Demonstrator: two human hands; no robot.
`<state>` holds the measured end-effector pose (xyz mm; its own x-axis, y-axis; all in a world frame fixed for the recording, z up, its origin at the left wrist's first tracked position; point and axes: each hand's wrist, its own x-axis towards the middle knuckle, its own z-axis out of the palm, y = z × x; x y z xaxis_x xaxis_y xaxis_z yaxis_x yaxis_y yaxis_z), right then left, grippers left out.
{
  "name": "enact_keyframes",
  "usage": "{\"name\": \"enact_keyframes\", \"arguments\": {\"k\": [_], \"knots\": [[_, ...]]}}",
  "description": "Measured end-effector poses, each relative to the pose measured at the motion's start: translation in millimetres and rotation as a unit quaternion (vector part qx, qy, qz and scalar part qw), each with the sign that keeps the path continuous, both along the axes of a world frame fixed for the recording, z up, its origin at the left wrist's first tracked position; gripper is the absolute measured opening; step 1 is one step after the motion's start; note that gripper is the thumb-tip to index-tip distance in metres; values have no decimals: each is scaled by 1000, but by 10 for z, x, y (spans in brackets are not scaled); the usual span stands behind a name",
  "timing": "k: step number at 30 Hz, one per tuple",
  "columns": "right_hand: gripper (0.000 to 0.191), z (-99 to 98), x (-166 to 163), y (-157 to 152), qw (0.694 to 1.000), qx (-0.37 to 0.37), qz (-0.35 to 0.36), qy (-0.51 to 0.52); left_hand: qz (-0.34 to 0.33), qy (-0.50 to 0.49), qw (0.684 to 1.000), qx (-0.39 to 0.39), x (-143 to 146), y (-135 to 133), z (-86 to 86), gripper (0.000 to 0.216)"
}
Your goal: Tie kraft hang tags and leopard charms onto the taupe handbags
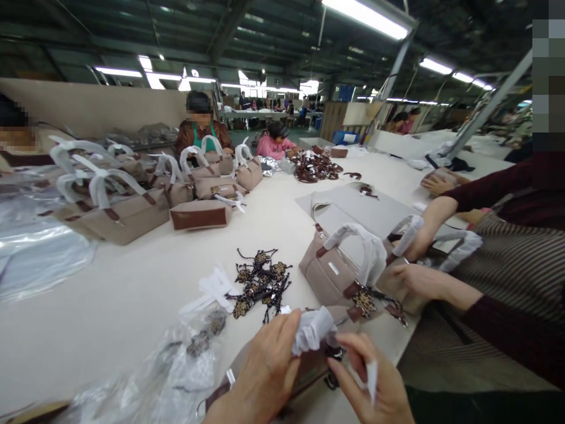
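A beige handbag [247,353] with brown trim lies at the table's near edge, largely covered by my hands. My left hand [265,368] is closed on its handle [313,331], which is wrapped in white tissue. On the right, my right hand [375,380] has curled fingers with a white strip [372,377] held among them. Its thumb and index fingertips are beside a black cord piece [335,353] at the bag; whether they pinch it is unclear. Ahead lies a pile of leopard-patterned charms [262,282] with black cords, beside white strips [212,290].
A co-worker's hands [419,282] touch another beige handbag [331,265] at right. Wrapped-handle handbags [128,212] stand at left behind clear plastic [44,259]. Brown straps [315,166] are heaped farther back, near a grey sheet [353,206]. A plastic bag [189,353] lies left of my hands.
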<state>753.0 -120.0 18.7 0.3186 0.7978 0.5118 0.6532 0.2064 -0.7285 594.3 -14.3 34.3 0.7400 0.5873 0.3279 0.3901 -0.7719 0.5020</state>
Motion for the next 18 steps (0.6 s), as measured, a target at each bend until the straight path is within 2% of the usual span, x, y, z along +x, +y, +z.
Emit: {"name": "enact_keyframes", "arguments": {"k": [1, 3, 6, 8, 10, 14, 16, 18], "knots": [[39, 88, 16, 129, 995, 21, 40, -93, -5, -14, 1000, -9, 12, 13, -1, 52], [40, 240, 39, 366, 970, 20, 97, -223, -2, -36, 998, -41, 30, 59, 27, 43], [27, 359, 101, 588, 936, 18, 121, -329, 0, -49, 993, -109, 7, 147, 109, 36], [19, 353, 187, 651, 922, 5, 125, -365, -8, -46, 988, -150, -40, 180, 149, 36], [16, 284, 299, 686, 923, -29, 128, -362, 3, -32, 980, -195, -96, 179, 153, 34], [21, 35, 485, 758, 953, -125, 118, -248, 52, -32, 961, -271, -187, 140, 89, 30], [21, -62, 521, 770, 962, -146, 107, -204, 70, -29, 950, -302, -203, 134, 92, 32], [21, -73, 526, 727, 970, -154, 81, -172, 77, -8, 942, -328, -188, 145, 157, 33]]}}
